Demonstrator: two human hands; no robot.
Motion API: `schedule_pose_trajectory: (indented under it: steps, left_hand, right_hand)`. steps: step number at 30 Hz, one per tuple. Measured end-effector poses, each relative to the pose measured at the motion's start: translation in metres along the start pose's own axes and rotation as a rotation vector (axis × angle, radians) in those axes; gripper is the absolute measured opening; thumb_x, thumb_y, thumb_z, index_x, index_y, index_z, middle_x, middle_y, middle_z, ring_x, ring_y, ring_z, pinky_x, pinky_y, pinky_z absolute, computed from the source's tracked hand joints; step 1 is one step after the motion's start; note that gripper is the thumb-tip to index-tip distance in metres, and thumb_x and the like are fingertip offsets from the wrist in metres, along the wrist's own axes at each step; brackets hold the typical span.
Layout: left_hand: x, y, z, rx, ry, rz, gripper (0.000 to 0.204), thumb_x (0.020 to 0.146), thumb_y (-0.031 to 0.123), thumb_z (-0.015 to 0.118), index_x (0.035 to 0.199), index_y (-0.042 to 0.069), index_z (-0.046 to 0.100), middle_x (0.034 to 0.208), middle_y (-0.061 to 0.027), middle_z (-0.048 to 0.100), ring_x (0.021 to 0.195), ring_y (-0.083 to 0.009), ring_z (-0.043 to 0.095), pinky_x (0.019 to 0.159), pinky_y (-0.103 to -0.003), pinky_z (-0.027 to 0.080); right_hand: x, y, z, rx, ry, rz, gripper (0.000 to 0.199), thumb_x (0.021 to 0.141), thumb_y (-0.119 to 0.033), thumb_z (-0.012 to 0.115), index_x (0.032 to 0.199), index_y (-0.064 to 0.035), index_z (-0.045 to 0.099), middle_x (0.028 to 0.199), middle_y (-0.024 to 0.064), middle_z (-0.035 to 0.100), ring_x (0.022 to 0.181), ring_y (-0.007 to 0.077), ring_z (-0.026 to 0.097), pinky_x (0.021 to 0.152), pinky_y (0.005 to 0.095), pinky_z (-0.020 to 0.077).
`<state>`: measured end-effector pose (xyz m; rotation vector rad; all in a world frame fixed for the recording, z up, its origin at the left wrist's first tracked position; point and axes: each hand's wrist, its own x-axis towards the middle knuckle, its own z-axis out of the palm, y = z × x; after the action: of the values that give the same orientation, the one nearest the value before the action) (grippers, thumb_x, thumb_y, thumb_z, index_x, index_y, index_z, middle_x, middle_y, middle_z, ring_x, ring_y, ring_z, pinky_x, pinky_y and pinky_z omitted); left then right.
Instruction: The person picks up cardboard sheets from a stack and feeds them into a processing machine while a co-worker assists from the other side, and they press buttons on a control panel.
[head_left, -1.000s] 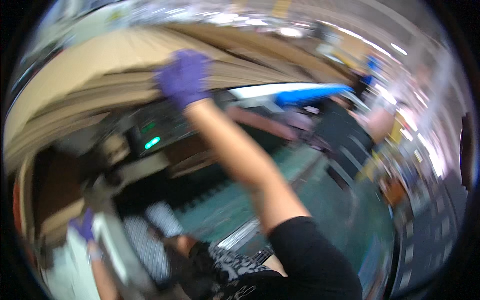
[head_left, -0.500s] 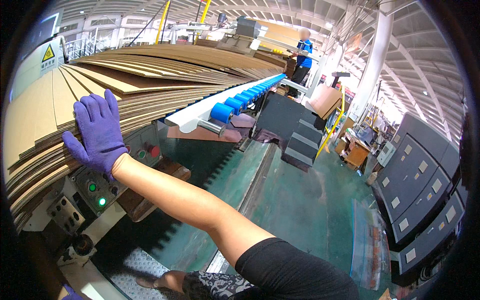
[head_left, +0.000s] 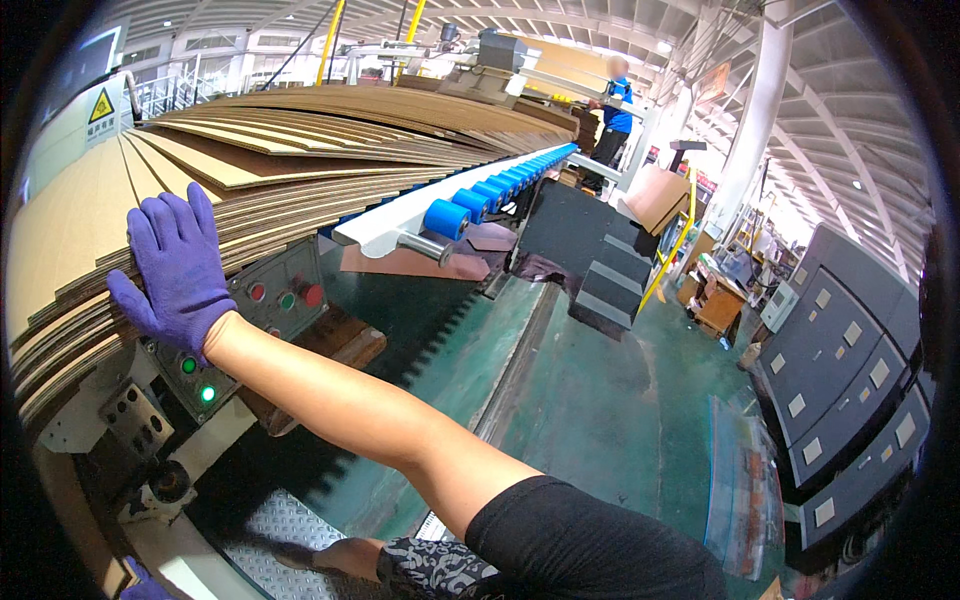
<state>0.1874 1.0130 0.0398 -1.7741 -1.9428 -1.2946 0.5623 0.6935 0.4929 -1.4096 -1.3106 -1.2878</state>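
My right hand (head_left: 178, 275), in a purple knit glove, lies against the edges of a fanned stack of corrugated cardboard sheets (head_left: 75, 225). Its fingers are stretched and the thumb stands apart, so the hand is open, with the palm against the stack's side. At the lower left rim only a small part of my left hand (head_left: 145, 582) shows, also gloved in purple. Its fingers are mostly cut off by the edge, beside a pale machine part. The sheets overlap like shingles and run away toward the far end of the machine.
A white rail with blue rollers (head_left: 446, 219) borders the sheets. Below my right hand is a control panel (head_left: 262, 290) with lit green and red buttons. Black steps (head_left: 606, 300) stand ahead, grey cabinets (head_left: 835, 360) at right. A person in blue (head_left: 617, 108) stands far off.
My right hand has shifted slightly left along the cardboard edges, staying open. The view has tilted a little. More of my left glove shows at the lower left rim.
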Motion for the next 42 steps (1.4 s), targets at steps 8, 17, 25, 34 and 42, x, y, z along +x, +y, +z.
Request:
schedule_pose_trajectory:
  steps: [8, 17, 25, 34, 42]
  left_hand:
    - [0.015, -0.003, 0.004, -0.066, -0.364, -0.076, 0.122, 0.069, 0.084, 0.049, 0.135, -0.017, 0.029, 0.141, -0.0371, 0.028, 0.131, -0.0512, 0.029, 0.107, -0.061, 0.024]
    - [0.036, 0.003, 0.005, 0.092, -0.916, -0.236, 0.117, 0.07, 0.082, 0.05, 0.14, -0.009, 0.029, 0.148, -0.0281, 0.026, 0.137, -0.0449, 0.024, 0.109, -0.06, 0.021]
    - [0.032, -0.001, 0.012, -0.065, -0.787, -0.253, 0.119, 0.068, 0.079, 0.055, 0.139, -0.012, 0.025, 0.147, -0.0301, 0.026, 0.136, -0.0451, 0.026, 0.11, -0.056, 0.022]
    - [0.019, 0.007, 0.018, -0.191, -0.712, -0.232, 0.122, 0.066, 0.076, 0.06, 0.139, -0.015, 0.021, 0.145, -0.0324, 0.027, 0.134, -0.0453, 0.028, 0.111, -0.051, 0.023]
    - [-0.009, 0.024, 0.042, -0.306, -0.674, -0.19, 0.126, 0.064, 0.072, 0.065, 0.138, -0.018, 0.017, 0.143, -0.0345, 0.028, 0.133, -0.0455, 0.03, 0.111, -0.047, 0.024]
  right_hand:
    - [-0.001, -0.004, 0.004, 0.001, 0.007, 0.027, 0.058, 0.079, -0.039, 0.057, 0.113, 0.0066, 0.048, 0.113, 0.0229, 0.046, 0.114, 0.0392, 0.041, 0.111, 0.0572, 0.0166]
    - [0.0, -0.008, 0.006, -0.014, -0.005, 0.04, 0.057, 0.079, -0.04, 0.056, 0.112, 0.0062, 0.048, 0.111, 0.022, 0.046, 0.112, 0.0383, 0.041, 0.111, 0.0567, 0.0169]
    - [0.003, -0.011, 0.009, 0.043, -0.054, 0.062, 0.057, 0.079, -0.039, 0.057, 0.112, 0.0072, 0.049, 0.112, 0.0227, 0.048, 0.115, 0.0386, 0.041, 0.112, 0.0557, 0.0163]
    - [0.002, -0.014, 0.012, 0.047, -0.048, 0.062, 0.059, 0.08, -0.04, 0.056, 0.114, 0.0073, 0.049, 0.113, 0.0227, 0.048, 0.116, 0.0391, 0.041, 0.112, 0.0553, 0.0152]
    - [-0.001, -0.007, 0.006, 0.078, -0.09, 0.07, 0.06, 0.08, -0.04, 0.056, 0.114, 0.008, 0.049, 0.113, 0.0235, 0.047, 0.116, 0.0397, 0.041, 0.112, 0.0561, 0.0155]
